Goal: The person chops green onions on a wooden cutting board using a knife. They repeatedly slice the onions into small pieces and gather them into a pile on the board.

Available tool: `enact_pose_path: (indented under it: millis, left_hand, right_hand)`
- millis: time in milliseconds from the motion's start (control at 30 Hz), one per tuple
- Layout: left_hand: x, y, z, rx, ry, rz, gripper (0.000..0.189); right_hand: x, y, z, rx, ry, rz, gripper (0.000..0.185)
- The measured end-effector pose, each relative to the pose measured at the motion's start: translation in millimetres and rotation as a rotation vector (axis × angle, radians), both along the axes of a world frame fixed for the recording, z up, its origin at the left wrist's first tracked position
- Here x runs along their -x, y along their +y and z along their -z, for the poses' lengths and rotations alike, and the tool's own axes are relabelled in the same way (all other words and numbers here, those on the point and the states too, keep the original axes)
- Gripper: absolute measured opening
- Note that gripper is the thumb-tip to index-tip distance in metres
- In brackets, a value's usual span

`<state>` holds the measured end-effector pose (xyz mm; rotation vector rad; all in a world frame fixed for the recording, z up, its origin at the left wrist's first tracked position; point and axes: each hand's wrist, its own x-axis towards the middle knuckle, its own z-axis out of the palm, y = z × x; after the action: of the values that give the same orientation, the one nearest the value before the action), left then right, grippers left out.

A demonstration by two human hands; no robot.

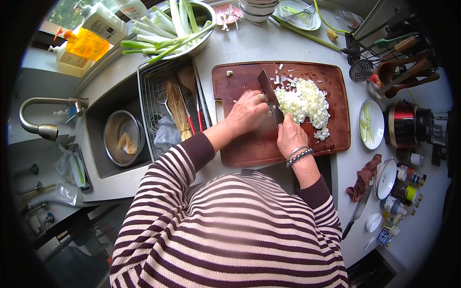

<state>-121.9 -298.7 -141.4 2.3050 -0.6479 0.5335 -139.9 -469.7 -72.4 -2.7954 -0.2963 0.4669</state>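
My right hand point(292, 136) grips the handle end of a kitchen cleaver point(269, 91). Its dark blade stands on edge over the brown cutting board point(248, 149). My left hand point(249, 111), a ring on one finger, rests on the board with bent fingers close against the blade's left side. Whatever lies under those fingertips is mostly hidden. To the right of the blade spreads a heap of finely chopped white and pale green scallion or leek point(304, 100). Small loose bits lie around it, and one pale piece point(229, 73) sits near the board's upper left corner.
Left of the board are a sink with a metal bowl point(138, 124) and a wire rack point(153, 104) holding a straw brush. A bowl of long scallions point(207, 36) stands behind. On the right are a plate of green strips point(376, 135), a knife point(360, 207), and several bottles.
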Motion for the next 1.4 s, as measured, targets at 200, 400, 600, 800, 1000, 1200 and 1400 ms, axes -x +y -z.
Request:
enact_pose_path:
  millis: [200,400,600,800,1000,1200,1400]
  left_hand:
    - [8.1,-2.4,13.1,0.085,0.098,0.027,0.014]
    - [8.0,-3.9,14.2,0.129,0.087,0.013,0.014]
    - [5.3,-3.6,11.8,0.092,0.113,0.026,0.013]
    - [8.1,-1.2,16.3,0.107,0.069,0.013,0.013]
    - [7.1,-3.1,19.5,0.11,0.065,0.012,0.013]
    - [6.3,-2.2,21.7,0.096,0.071,0.022,0.013]
    - [6.9,-1.9,19.1,0.112,0.077,0.028,0.011]
  right_hand:
    - [2.9,-10.0,1.8,0.0,-0.013,0.034,0.018]
    - [12.0,-9.9,-8.5,-0.016,-0.017,-0.022,0.018]
    - [4.7,-5.7,-2.8,-0.022,0.017,-0.042,0.014]
    - [-5.0,7.5,2.3,-0.037,-0.029,-0.022,0.014]
    - [10.6,-4.0,-9.4,0.028,-0.022,-0.046,0.012]
    - [15.6,-9.7,-5.1,0.016,-0.042,-0.09,0.012]
    - [21.5,-8.5,-7.4,0.046,-0.052,-0.132,0.011]
